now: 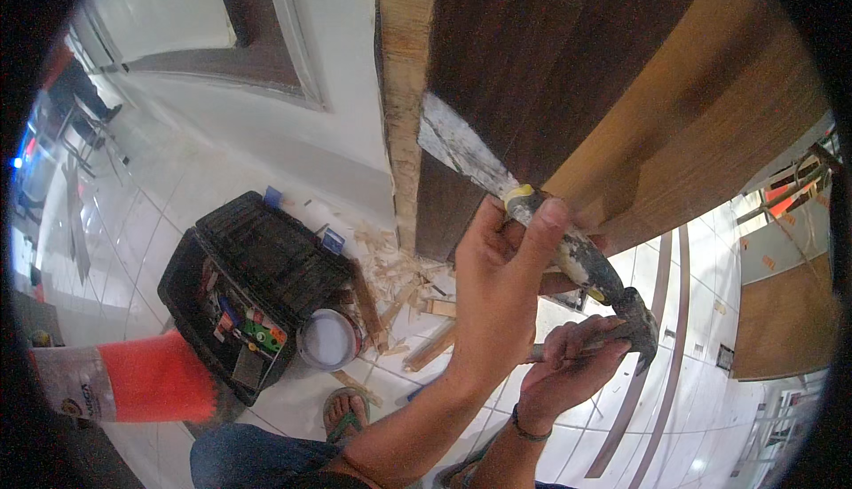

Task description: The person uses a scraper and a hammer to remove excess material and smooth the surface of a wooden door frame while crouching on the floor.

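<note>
Hazard, first: a hammer blow glancing off the handle end and catching the left hand [499,287]. Likely cause, to my eye: a narrow, rounded striking end with fingers not far up the handle.

Hazard, second: a scored or chipped face on the dark wood-grain panel [550,36]. Likely cause: the blade slipping off the pale wooden edge strip [406,54] and skating sideways.

Hazard, third: a dropped tool meeting the sandalled foot [344,411] below, should either grip loosen.

Item: broad-bladed scraper [568,245], one, handle worn and blotched; it slants across the panel, blade tip at the border of panel and edge strip.

Item: claw hammer [635,322], one, head beside the scraper's lower end; whether they touch, I cannot tell from here.

Left hand: fingers wrapped round the scraper handle just below the blade, thumb laid along it.

Right hand [568,369]: fingers curled about the hammer's handle, close under the head; dark band at the wrist.

Floor stock: scattered wood shavings [399,280]; black toolbox [257,245], lid raised; round tub [330,340] beside it.
</note>
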The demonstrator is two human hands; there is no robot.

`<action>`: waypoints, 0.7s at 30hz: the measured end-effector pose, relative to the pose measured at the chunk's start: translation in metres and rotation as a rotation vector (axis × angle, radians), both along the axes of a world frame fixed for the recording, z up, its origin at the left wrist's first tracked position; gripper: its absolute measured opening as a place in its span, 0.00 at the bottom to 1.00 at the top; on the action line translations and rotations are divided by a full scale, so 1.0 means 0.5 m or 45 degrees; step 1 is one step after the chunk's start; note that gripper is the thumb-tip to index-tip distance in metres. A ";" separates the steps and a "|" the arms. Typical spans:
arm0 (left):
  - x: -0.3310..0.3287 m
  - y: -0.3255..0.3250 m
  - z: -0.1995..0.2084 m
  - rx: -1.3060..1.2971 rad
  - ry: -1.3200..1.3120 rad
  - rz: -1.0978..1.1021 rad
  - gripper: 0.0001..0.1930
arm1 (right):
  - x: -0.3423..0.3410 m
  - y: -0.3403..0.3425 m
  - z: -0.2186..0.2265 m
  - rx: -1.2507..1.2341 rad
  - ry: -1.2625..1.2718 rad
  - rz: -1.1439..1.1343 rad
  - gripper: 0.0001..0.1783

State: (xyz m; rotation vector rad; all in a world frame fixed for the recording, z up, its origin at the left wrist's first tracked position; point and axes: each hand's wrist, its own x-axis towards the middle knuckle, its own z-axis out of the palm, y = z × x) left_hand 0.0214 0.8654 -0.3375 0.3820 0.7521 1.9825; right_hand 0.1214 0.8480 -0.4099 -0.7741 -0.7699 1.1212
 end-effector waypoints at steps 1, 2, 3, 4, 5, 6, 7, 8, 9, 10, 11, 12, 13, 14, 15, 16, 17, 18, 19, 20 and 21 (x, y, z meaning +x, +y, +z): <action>0.000 0.002 -0.002 0.023 -0.038 0.008 0.14 | -0.005 0.001 0.009 -0.068 0.035 -0.045 0.23; 0.000 0.002 -0.004 0.023 -0.040 0.009 0.14 | -0.007 0.002 0.013 -0.136 0.071 -0.090 0.26; -0.001 0.003 -0.007 0.016 -0.031 0.004 0.14 | -0.005 0.002 0.010 -0.136 0.070 -0.089 0.26; -0.002 0.004 -0.008 0.010 -0.022 -0.001 0.14 | 0.000 0.003 0.004 -0.119 0.059 -0.068 0.26; 0.000 0.003 -0.007 0.010 -0.021 0.000 0.14 | 0.002 0.003 0.000 -0.101 0.048 -0.047 0.26; 0.004 0.002 -0.005 -0.011 -0.003 -0.022 0.14 | 0.002 0.003 -0.002 -0.102 0.048 -0.046 0.26; 0.009 0.002 -0.004 -0.032 0.013 -0.046 0.14 | 0.003 0.004 -0.003 -0.109 0.079 -0.036 0.26; 0.011 0.004 -0.001 -0.031 0.011 -0.048 0.14 | 0.004 0.004 -0.005 -0.116 0.110 -0.025 0.26; 0.013 0.005 0.002 -0.013 -0.017 -0.025 0.14 | 0.007 0.005 -0.009 -0.116 0.108 -0.027 0.26; 0.014 0.005 0.004 0.005 -0.042 -0.001 0.14 | 0.011 0.006 -0.014 -0.111 0.136 0.004 0.25; 0.012 0.006 0.003 0.006 -0.043 -0.002 0.14 | 0.016 0.007 -0.019 -0.107 0.163 0.034 0.24; 0.009 0.006 0.001 0.027 -0.053 -0.002 0.15 | 0.021 0.008 -0.024 -0.106 0.161 0.033 0.24; 0.006 0.005 0.000 0.046 -0.058 0.001 0.16 | 0.024 0.008 -0.027 -0.075 0.135 0.064 0.24; 0.005 0.005 0.001 0.046 -0.056 0.002 0.16 | 0.024 0.008 -0.026 -0.044 0.109 0.096 0.23; 0.004 0.005 0.002 0.046 -0.058 0.000 0.16 | 0.018 0.008 -0.023 -0.044 0.110 0.097 0.23; 0.004 0.005 0.002 0.046 -0.060 -0.002 0.17 | 0.002 0.008 -0.007 -0.117 0.134 -0.024 0.22; 0.004 0.006 0.001 0.044 -0.059 -0.002 0.17 | -0.006 0.008 0.001 -0.191 0.158 -0.146 0.22; 0.004 0.006 0.000 0.037 -0.050 0.002 0.17 | -0.005 0.008 -0.001 -0.192 0.159 -0.145 0.22; 0.004 0.007 -0.001 0.032 -0.043 0.005 0.17 | -0.001 0.008 -0.001 -0.194 0.163 -0.127 0.22; 0.005 0.007 -0.001 0.033 -0.044 0.004 0.17 | 0.001 0.008 -0.002 -0.196 0.167 -0.109 0.23; 0.005 0.008 -0.003 0.027 -0.037 0.000 0.16 | -0.002 0.006 -0.003 -0.196 0.165 -0.110 0.23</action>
